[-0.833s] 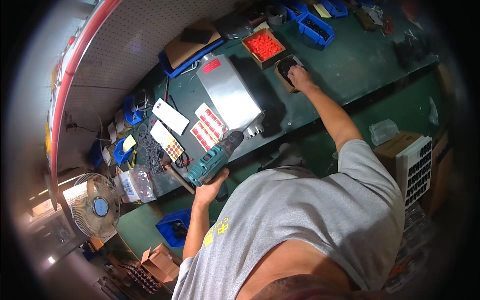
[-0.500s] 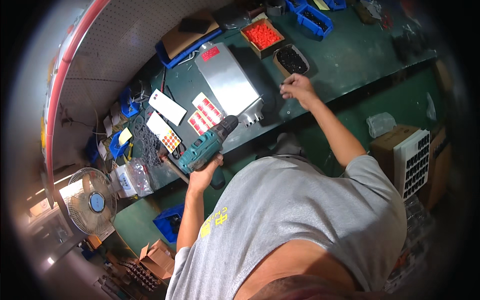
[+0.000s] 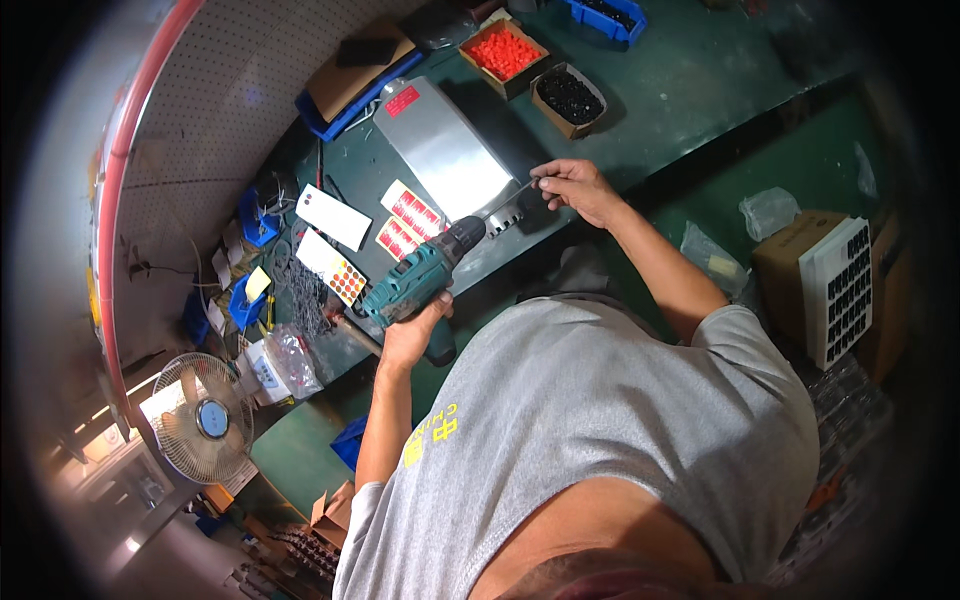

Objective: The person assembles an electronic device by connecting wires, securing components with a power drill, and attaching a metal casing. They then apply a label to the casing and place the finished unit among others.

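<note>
My left hand (image 3: 408, 335) is wrapped round the grip of a teal and black cordless drill (image 3: 410, 285). Its chuck points up and to the right, and a long thin bit (image 3: 510, 199) reaches out over the near end of a silver metal housing (image 3: 450, 145). My right hand (image 3: 580, 190) is closed in a pinch at the tip of that bit; whatever small piece is between the fingers is too small to make out. The housing lies on the green bench with a red label at its far end and a slotted near end.
Behind my right hand stand a box of small black parts (image 3: 570, 97) and a box of red caps (image 3: 503, 50). Red and white label sheets (image 3: 412, 215) lie left of the housing. A fan (image 3: 205, 415) stands at lower left. The bench edge runs close to my body.
My right hand has moved left, from near the box of black parts to the drill bit's tip. The drill has shifted slightly right, still in my left hand.
</note>
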`<control>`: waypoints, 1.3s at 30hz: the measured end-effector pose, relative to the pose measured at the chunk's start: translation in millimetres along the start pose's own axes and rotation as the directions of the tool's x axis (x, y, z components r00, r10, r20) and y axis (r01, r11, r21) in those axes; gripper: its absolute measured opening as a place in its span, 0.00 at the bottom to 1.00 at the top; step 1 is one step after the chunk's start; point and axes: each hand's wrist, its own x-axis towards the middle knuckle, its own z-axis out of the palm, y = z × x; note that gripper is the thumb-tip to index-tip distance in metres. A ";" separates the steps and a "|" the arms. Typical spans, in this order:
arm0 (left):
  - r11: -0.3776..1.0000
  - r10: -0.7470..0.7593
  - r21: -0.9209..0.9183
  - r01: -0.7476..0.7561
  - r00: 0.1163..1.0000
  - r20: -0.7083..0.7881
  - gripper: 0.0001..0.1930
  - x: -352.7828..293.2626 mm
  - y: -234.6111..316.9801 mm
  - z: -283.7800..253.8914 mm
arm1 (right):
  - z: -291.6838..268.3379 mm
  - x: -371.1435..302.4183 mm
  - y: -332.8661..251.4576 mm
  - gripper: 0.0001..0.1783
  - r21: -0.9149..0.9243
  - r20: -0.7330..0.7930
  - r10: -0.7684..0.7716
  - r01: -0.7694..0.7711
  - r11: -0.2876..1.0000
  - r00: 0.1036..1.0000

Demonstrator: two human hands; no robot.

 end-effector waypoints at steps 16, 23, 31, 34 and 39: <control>0.935 0.011 0.349 -0.070 0.986 0.169 0.14 15.6 35.6 -34.4 | -8.6 -5.7 8.5 0.10 -0.289 0.104 -0.042 0.070 0.955 0.994; 0.625 0.169 0.622 -0.472 0.859 0.483 0.12 77.9 132.1 -14.2 | 18.1 21.1 49.5 0.11 -0.489 -0.136 -0.420 0.308 0.816 0.897; 0.301 -0.072 0.838 -0.456 0.865 0.497 0.15 121.8 179.9 18.5 | 38.6 14.4 62.2 0.19 -0.597 -0.266 -0.505 0.271 0.755 0.821; 0.247 -0.121 0.839 -0.485 0.843 0.523 0.17 128.1 187.8 27.0 | 40.0 11.3 67.6 0.21 -0.559 -0.270 -0.480 0.270 0.784 0.835; 0.192 -0.208 0.885 -0.424 0.864 0.459 0.20 134.9 205.9 56.2 | 40.6 10.2 96.8 0.33 -0.246 -0.414 -0.012 -0.099 0.964 0.910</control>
